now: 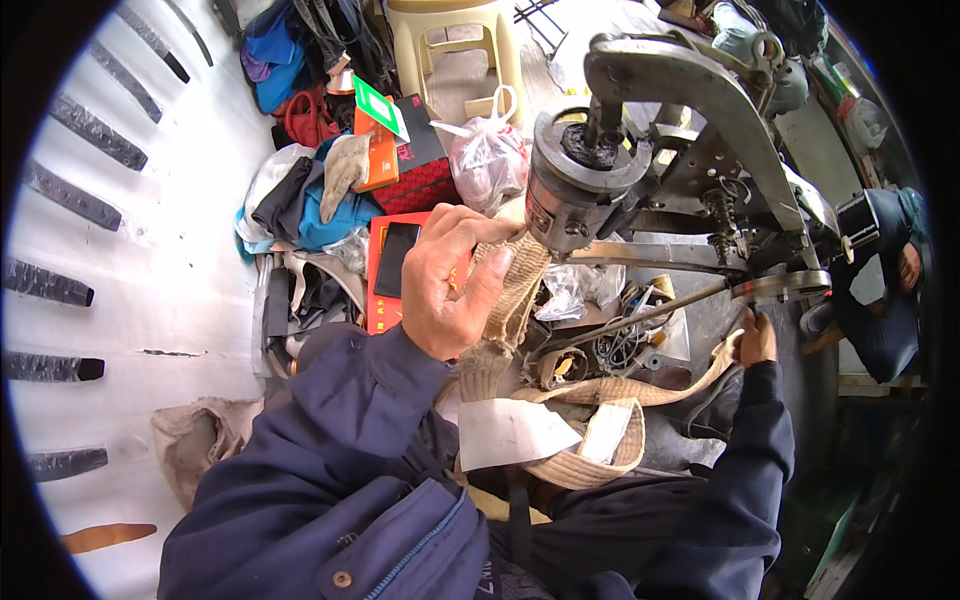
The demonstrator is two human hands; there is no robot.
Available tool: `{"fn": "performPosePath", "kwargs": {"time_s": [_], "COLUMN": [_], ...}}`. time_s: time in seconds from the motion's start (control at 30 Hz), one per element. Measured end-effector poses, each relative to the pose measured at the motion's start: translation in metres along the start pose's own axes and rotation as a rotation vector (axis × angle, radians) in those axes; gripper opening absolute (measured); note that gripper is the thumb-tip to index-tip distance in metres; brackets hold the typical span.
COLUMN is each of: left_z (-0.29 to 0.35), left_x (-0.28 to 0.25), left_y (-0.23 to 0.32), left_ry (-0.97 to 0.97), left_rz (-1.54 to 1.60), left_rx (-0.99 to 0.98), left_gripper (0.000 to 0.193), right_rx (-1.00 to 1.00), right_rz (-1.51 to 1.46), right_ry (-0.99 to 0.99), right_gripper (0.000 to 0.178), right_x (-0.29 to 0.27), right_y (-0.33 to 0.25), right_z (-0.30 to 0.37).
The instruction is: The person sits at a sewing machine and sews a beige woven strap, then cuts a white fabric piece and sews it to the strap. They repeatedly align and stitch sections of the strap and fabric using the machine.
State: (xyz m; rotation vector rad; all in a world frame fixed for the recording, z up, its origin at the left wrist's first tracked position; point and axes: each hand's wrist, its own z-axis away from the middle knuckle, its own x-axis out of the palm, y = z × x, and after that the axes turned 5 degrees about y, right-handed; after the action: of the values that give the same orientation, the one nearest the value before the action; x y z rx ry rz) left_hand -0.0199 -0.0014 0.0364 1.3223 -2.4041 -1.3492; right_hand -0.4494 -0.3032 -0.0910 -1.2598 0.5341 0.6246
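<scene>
A cast-metal hand-cranked sewing machine [700, 90] stands in front of me, its round head [585, 185] hanging toward my left hand. My left hand [450, 285] pinches a tan ribbed woven strap [515, 290] between thumb and fingers, just left of that head. From there the strap drops toward my lap, loops, and runs right in a long curve. My right hand [757, 338] is closed under the rim of the machine's hand wheel [780, 287], apparently round its handle, which is mostly hidden. White paper [515, 434] lies over the strap at my lap.
Under the machine sits a tray of small metal parts and wire [630, 340]. Left of it are a black phone [398, 258] on a red box, bags and cloths. A plastic stool [455, 50] stands beyond. Another person's leg [880, 300] is at right.
</scene>
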Motion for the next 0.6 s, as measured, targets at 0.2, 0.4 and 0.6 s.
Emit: {"fn": "performPosePath", "kwargs": {"time_s": [0.2,0.4,0.6], "left_z": [0.011,0.011,-0.030], "left_x": [0.005,0.009,0.011], "left_y": [0.028,0.028,-0.018], "left_ry": [-0.093,-0.177,-0.179], "left_rz": [-0.063,-0.067,0.099], "left_rx": [0.069,0.031,-0.118], "left_gripper": [0.023,0.033,0.056], "right_rx": [-0.056,-0.318,-0.258], "right_rz": [0.128,0.343,-0.628], "right_ry": [0.012,0.190,-0.526], "right_gripper": [0.043,0.036,0.029], "right_x": [0.013,-0.003,0.097], "right_y": [-0.039,-0.092,-0.144], "right_z": [0.054,0.109,0.191]}}
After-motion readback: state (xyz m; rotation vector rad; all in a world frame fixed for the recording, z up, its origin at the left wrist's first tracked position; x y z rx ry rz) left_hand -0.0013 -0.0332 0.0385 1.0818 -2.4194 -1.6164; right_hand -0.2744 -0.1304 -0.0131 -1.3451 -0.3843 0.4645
